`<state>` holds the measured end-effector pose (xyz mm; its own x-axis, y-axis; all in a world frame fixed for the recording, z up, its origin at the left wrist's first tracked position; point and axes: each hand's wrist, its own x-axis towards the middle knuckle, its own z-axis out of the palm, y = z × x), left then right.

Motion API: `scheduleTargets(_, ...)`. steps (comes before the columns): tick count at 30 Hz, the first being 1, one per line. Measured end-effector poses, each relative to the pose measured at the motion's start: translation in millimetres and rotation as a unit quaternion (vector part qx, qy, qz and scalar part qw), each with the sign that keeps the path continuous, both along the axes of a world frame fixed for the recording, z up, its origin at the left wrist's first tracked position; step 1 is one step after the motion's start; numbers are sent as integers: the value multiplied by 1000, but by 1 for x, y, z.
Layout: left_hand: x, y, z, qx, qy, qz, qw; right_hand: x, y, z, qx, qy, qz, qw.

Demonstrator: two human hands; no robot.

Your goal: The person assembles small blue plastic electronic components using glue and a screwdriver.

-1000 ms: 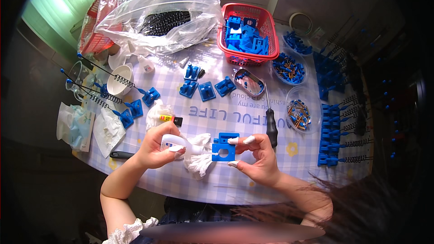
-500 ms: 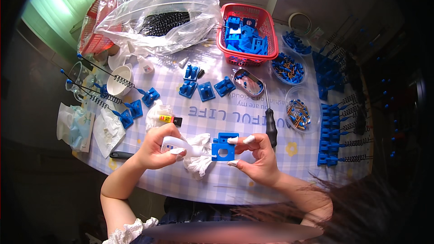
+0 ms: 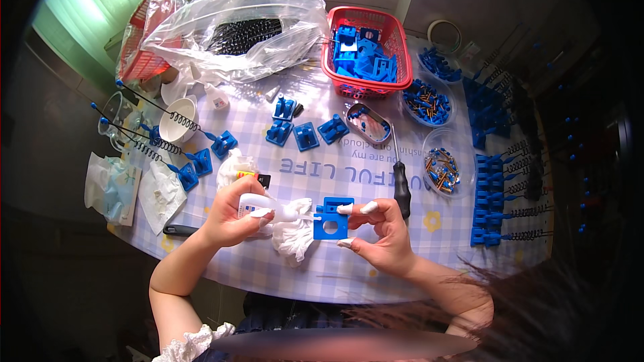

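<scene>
My left hand [image 3: 236,216] is closed around a small white glue bottle [image 3: 268,206], which lies sideways with its nozzle pointing right. The nozzle tip meets, or nearly meets, the left edge of a blue plastic bracket [image 3: 330,230]. That bracket has a square plate with a round hole and a raised block along its far side. My right hand [image 3: 384,238] pinches it at the right edge between thumb and fingers. White covers wrap several fingertips. A crumpled white cloth [image 3: 293,240] lies beneath the bottle and bracket.
Several blue brackets [image 3: 306,136] stand mid-table, and a screwdriver [image 3: 401,184] lies to their right. A red basket [image 3: 365,90] of blue parts is at the back. Bowls of small fittings [image 3: 443,167] and rows of blue pieces with springs [image 3: 490,201] line the right side.
The glue bottle's nozzle has shifted slightly away from me along the bracket's left edge, toward the raised block. My left hand tilted with it; my right hand and the bracket stayed put.
</scene>
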<state>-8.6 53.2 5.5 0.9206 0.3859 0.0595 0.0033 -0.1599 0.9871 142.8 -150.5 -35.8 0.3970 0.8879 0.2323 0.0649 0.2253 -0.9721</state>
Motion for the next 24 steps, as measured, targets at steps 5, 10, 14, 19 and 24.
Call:
scheduleTargets(5, 0, 1, 2, 3, -7, -27, 1000, 0, 0, -2, 27, 9, -5, 1000)
scheduleTargets(10, -3, 8, -4, 64, -50, -85, 993, 0, 1, -2, 30, 7, -4, 1000)
scheduleTargets(14, -4, 1, -1, -28, 1, -27, 999, -1, 0, -3, 27, 1, -5, 1000)
scheduleTargets(19, -1, -6, -3, -9, -24, 12, 1000, -3, 0, -4, 21, 15, 8, 1000)
scheduleTargets(24, 0, -13, -5, 61, -53, -17, 997, -7, 1, -1, -9, 22, 5, 1000)
